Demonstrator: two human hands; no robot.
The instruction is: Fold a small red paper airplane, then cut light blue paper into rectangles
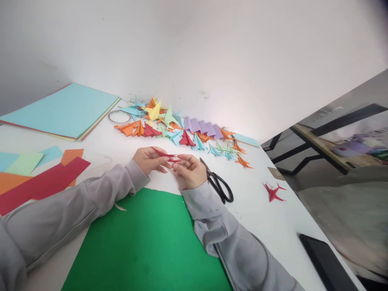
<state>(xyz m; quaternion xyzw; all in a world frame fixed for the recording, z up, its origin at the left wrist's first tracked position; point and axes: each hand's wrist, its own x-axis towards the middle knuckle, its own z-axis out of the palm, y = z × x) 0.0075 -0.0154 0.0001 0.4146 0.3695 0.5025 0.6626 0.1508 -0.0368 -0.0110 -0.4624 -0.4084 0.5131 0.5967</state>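
Between my two hands is a small folded red paper piece (165, 154) with thin pointed ends. My left hand (150, 159) pinches it from the left, fingers closed on the paper. From the right, my right hand (191, 170) grips its other end between thumb and fingers. Both hands are above the white table, just past the far edge of a green sheet (145, 242). Black-handled scissors (218, 184) lie right beside my right hand. A finished-looking red folded paper figure (273, 192) rests farther right.
Along the wall lie many colourful folded paper figures (154, 111) and a purple pleated piece (201, 126). A tape roll (119, 117) and large coloured sheets (63, 109) are at back left. Paper strips (45, 182) lie left; a black phone-like device (327, 262) lies near the right edge.
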